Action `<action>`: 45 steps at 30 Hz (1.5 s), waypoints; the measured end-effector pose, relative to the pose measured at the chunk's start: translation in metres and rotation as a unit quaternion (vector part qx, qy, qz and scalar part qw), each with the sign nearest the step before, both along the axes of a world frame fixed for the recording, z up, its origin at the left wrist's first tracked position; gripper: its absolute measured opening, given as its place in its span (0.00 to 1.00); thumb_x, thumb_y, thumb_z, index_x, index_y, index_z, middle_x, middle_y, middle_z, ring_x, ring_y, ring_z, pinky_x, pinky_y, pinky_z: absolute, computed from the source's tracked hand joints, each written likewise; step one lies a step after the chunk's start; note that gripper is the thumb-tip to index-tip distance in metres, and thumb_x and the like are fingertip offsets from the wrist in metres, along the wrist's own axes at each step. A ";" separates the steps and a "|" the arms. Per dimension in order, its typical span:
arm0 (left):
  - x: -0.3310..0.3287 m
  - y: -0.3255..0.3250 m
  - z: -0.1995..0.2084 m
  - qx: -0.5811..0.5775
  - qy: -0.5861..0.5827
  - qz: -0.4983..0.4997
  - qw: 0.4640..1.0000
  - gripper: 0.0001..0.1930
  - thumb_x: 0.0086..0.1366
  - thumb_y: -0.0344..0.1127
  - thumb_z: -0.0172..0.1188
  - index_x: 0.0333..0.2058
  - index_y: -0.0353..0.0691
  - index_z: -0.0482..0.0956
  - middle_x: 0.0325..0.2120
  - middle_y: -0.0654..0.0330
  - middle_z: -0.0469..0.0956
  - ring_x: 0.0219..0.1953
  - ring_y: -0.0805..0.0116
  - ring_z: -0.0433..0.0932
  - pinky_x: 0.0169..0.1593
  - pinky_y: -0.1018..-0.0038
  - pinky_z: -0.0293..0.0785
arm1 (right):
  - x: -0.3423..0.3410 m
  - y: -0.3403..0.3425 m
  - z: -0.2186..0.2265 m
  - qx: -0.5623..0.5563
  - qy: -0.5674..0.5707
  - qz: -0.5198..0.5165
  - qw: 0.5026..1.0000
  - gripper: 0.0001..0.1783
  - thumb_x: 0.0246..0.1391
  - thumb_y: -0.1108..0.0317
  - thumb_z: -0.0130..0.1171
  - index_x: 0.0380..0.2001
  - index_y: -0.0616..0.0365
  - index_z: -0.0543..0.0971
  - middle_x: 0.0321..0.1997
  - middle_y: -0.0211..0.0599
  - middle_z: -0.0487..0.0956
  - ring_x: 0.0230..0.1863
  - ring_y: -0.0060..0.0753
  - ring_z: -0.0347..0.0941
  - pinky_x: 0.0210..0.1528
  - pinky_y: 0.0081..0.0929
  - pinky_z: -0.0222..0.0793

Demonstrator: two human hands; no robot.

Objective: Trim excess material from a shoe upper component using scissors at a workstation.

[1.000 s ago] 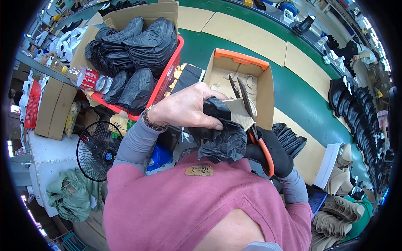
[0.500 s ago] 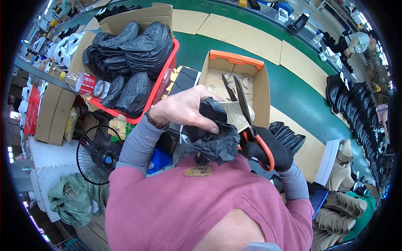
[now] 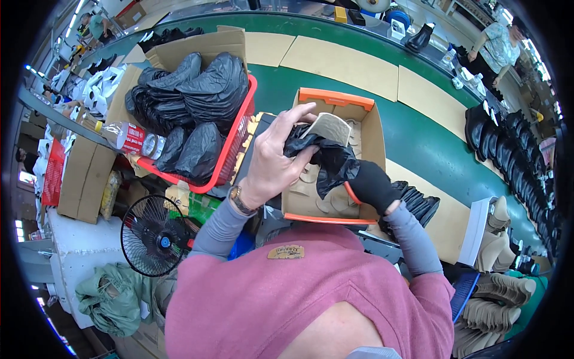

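Observation:
My left hand (image 3: pixel 275 158), bare, pinches a crinkled black plastic cover (image 3: pixel 329 163) between thumb and fingers. A stiff beige piece (image 3: pixel 333 128) with a squared end sticks out of the cover, and the rest of it is hidden. My right hand (image 3: pixel 373 186), in a black glove, is closed around scissors (image 3: pixel 351 192). Only part of their red-orange handle shows; the blades are hidden behind the plastic. Both hands are over an orange-rimmed cardboard box (image 3: pixel 375 128), which has small beige offcuts (image 3: pixel 335 202) in it.
At left, a red basket (image 3: pixel 239 134) holds a carton of black plastic-wrapped pieces (image 3: pixel 209 84); a bottle (image 3: pixel 128 137) lies against it. A black fan (image 3: pixel 152 234) stands nearer. More black pieces (image 3: pixel 418 206) lie right of the box. Beige stacked pieces (image 3: pixel 496 293) stand far right.
Both hands have moved forward, away from my chest and over the box, with the covered piece. The scissors blades, seen open before, are now hidden. My left fingers have shifted upward.

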State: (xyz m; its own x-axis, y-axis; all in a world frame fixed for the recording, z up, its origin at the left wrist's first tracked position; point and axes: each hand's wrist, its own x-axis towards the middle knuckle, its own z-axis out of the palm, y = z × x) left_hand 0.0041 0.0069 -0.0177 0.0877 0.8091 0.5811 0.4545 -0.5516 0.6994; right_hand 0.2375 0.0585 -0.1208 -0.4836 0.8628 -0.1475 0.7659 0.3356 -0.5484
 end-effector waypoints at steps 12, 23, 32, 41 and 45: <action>-0.039 0.000 0.019 0.108 -0.050 0.256 0.959 0.36 0.50 0.17 0.67 0.59 0.36 0.67 0.48 0.55 0.74 0.50 0.68 0.73 0.56 0.73 0.68 | -0.032 -0.018 -0.012 -0.076 -0.060 0.052 0.994 0.23 0.47 0.49 0.61 0.28 0.63 0.82 0.28 0.52 0.81 0.32 0.52 0.80 0.37 0.43 0.75; 0.001 -0.009 0.025 -0.103 0.013 -0.191 0.976 0.53 0.44 0.25 0.72 0.67 0.37 0.49 0.64 0.51 0.57 0.69 0.52 0.53 0.69 0.65 0.50 | -0.023 0.005 0.053 -0.282 0.456 0.150 0.831 0.20 0.63 0.60 0.51 0.53 0.61 0.72 0.50 0.41 0.78 0.47 0.38 0.76 0.52 0.33 0.69; 0.004 -0.004 0.034 -0.047 0.062 -0.234 0.969 0.57 0.42 0.26 0.76 0.68 0.36 0.46 0.65 0.48 0.51 0.68 0.47 0.52 0.68 0.61 0.57 | -0.020 0.005 0.114 -0.209 0.389 0.174 0.880 0.17 0.51 0.70 0.61 0.46 0.59 0.76 0.47 0.41 0.78 0.47 0.44 0.76 0.52 0.30 0.70; -0.002 0.000 0.034 -0.045 0.044 -0.164 0.984 0.57 0.42 0.27 0.77 0.68 0.39 0.49 0.65 0.48 0.51 0.65 0.51 0.57 0.56 0.66 0.73 | -0.016 0.015 0.115 0.103 0.312 0.287 0.900 0.24 0.49 0.75 0.60 0.52 0.56 0.76 0.51 0.40 0.76 0.49 0.39 0.76 0.54 0.27 0.70; -0.002 -0.001 0.037 -0.034 0.050 -0.183 0.981 0.56 0.43 0.26 0.76 0.68 0.40 0.48 0.64 0.48 0.54 0.61 0.52 0.64 0.49 0.69 0.77 | -0.012 0.018 0.107 0.067 0.365 0.347 0.861 0.24 0.47 0.74 0.60 0.51 0.57 0.76 0.49 0.43 0.76 0.49 0.43 0.76 0.54 0.29 0.71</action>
State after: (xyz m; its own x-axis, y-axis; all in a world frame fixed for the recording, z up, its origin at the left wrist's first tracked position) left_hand 0.0025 0.0059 0.0189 0.4338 0.7487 0.5013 0.3027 -0.6451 0.7016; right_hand 0.2253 0.0760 -0.0139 -0.8117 0.3138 0.4926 -0.1769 0.6716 -0.7194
